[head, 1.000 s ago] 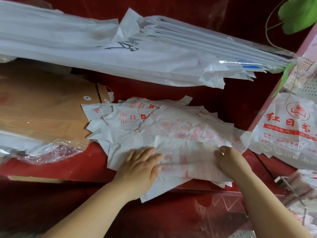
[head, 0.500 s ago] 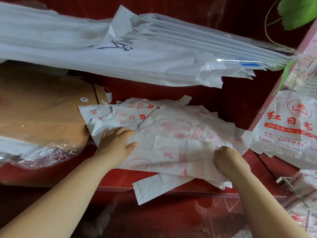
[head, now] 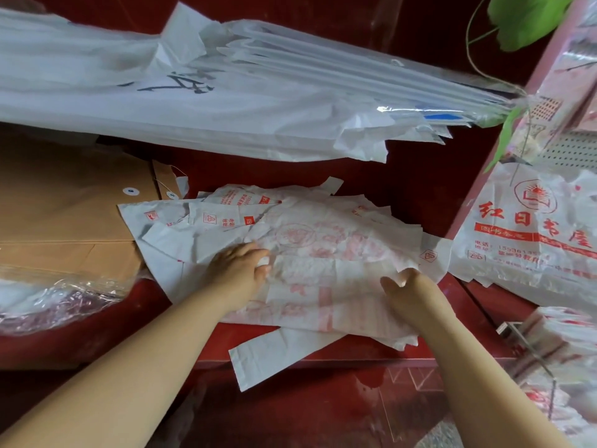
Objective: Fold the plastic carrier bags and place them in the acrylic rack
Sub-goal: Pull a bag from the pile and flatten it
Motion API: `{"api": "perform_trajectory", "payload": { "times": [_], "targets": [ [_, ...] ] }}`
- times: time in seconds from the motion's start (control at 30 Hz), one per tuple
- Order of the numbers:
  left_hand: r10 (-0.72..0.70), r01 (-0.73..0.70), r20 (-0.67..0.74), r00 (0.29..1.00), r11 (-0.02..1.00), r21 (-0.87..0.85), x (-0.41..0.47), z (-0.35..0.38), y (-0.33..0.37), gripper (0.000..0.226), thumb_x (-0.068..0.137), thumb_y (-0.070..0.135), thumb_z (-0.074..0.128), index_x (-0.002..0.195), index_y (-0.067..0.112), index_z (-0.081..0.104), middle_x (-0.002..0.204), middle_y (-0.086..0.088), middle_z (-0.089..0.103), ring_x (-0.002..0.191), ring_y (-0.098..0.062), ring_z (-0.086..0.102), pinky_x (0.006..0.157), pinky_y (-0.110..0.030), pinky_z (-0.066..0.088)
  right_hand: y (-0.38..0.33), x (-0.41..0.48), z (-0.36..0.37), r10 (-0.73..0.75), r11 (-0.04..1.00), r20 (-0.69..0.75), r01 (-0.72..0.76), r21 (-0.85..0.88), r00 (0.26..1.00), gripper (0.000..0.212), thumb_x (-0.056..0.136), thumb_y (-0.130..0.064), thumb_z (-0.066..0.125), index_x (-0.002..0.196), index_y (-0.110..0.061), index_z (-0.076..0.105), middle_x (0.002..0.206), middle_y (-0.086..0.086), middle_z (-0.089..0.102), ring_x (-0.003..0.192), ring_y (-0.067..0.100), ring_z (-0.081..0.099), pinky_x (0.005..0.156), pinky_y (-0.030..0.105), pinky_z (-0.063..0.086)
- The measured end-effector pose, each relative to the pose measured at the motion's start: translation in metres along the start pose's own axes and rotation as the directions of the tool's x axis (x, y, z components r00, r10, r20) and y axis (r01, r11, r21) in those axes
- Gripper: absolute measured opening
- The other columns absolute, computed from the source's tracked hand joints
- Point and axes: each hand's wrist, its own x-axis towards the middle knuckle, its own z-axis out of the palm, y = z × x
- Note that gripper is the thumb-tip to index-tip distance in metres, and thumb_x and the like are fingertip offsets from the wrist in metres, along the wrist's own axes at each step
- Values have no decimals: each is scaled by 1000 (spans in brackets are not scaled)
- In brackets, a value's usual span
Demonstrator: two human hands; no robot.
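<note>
Left grip (head: 240,270) is pinching a fold of the bags (head: 323,253) on the counter (head: 458,299); right grip (head: 405,286), at 3 o'clock, is clutching their edge.

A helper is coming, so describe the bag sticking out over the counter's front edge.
On the red counter lies a pile of white carrier bags with red print, gripped by the left hand and the right hand. From the pile's near edge, between the hands, one bag pokes out over the counter's front lip. Its visible part is plain white, unlike the printed bags above.
</note>
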Motion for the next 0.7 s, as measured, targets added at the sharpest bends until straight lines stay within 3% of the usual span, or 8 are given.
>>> {"api": "perform_trajectory", "payload": {
  "times": [0.13, 0.27, 0.37, 0.43, 0.47, 0.53, 0.63, 0.7],
  "targets": [
    [-7, 7, -10, 1000, 1000, -2, 1, 3, -3, 43, 100, 32, 26, 143, 28, 26, 154, 8, 15, 140, -15, 12, 112, -28, 9, 13, -15, -23, -59, 933, 251, -36, 357, 966, 29, 85, -28, 62, 107, -10, 57, 84, -4, 62, 73, 10, 59, 63, 20, 45],
    [-4, 4, -24, 1000, 1000, 1, 1, 5, -3, 42, 100, 32, 27, 142, 29, 27, 154, 8, 15, 140, -14, 13, 111, -27, 10, 27, -21, -33, -108, 963, 392, -2, 270, 914, 32, 80, -15, 67, 111, -15, 62, 89, -1, 68, 80, 13, 64, 71, 22, 47],
    [5, -5, -18, 1000, 1000, 8, 0, 3, -1, 42, 100, 32, 26, 143, 28, 26, 154, 8, 14, 140, -14, 12, 111, -27, 9, 29, -20, -33, -46, 985, 310, -8, 171, 950, 46, 84, -17, 63, 127, -14, 48, 98, 0, 60, 85, 15, 58, 72, 23, 45],
    [18, -18, -8, 1000, 1000, 18, -2, 3, 0, 43, 101, 32, 24, 144, 27, 23, 154, 7, 13, 141, -14, 11, 111, -26, 8, 25, -22, -26, -34, 996, 70, 40, -85, 997, 51, 88, -24, 56, 134, -16, 37, 103, 0, 58, 97, 18, 55, 83, 29, 42],
    [22, -22, -8, 1000, 1000, 22, -2, 2, 0, 44, 101, 32, 23, 144, 27, 22, 154, 7, 12, 141, -14, 10, 111, -26, 8, 18, -27, -19, -116, 981, -102, 98, -167, 988, 48, 89, -26, 54, 133, -16, 38, 106, 2, 59, 104, 21, 53, 89, 33, 39],
    [25, -24, -9, 1000, 999, 32, -3, 1, 1, 44, 101, 32, 22, 144, 28, 20, 154, 8, 10, 141, -14, 10, 111, -25, 8, 0, -41, 3, -407, 911, -345, 347, -225, 846, 37, 86, -26, 56, 121, -14, 54, 109, 6, 63, 105, 29, 57, 89, 36, 43],
    [18, -18, -2, 1000, 998, 58, -1, 2, 1, 44, 101, 33, 21, 145, 28, 19, 155, 8, 10, 141, -15, 10, 111, -25, 8, -21, -61, 44, -708, 699, -234, 615, -365, 666, 44, 82, -40, 39, 111, -18, 63, 114, 6, 65, 107, 27, 62, 84, 39, 50],
    [17, -15, -19, 1000, 997, 73, 0, 4, 1, 44, 101, 32, 23, 144, 28, 21, 154, 8, 13, 140, -14, 12, 110, -25, 9, -22, -68, 59, -715, 656, -45, 648, -387, 698, 51, 92, -44, 23, 111, -22, 65, 118, 2, 64, 110, 20, 60, 84, 40, 50]
  ]
}}
